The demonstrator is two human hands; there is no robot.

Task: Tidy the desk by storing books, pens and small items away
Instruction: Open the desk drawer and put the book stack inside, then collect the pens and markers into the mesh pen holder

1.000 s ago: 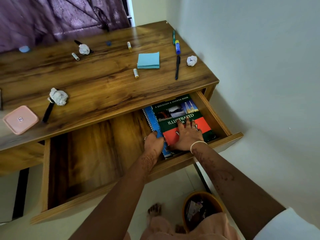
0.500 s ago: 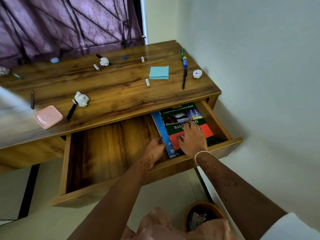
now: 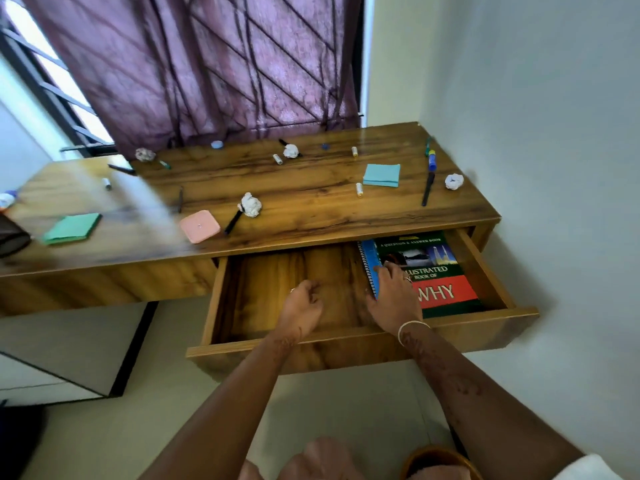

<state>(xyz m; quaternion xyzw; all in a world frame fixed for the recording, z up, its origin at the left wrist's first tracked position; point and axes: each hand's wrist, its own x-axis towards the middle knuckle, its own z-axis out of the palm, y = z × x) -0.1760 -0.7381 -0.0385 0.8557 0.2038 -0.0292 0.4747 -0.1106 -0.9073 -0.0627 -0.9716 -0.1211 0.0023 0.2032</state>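
My right hand [image 3: 394, 299] rests its fingers on the green book [image 3: 446, 271] and blue spiral notebook [image 3: 367, 261], stacked at the open drawer's [image 3: 346, 351] 3 o'clock end. My left hand [image 3: 301, 308], loosely curled and empty, hovers at their 9 o'clock. A black pen [image 3: 427, 188] lies on the desk [image 3: 311, 188] at 12 o'clock.

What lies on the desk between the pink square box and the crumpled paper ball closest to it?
A black pen lies between the pink box and the paper ball, its far end at the ball. The head view shows this.
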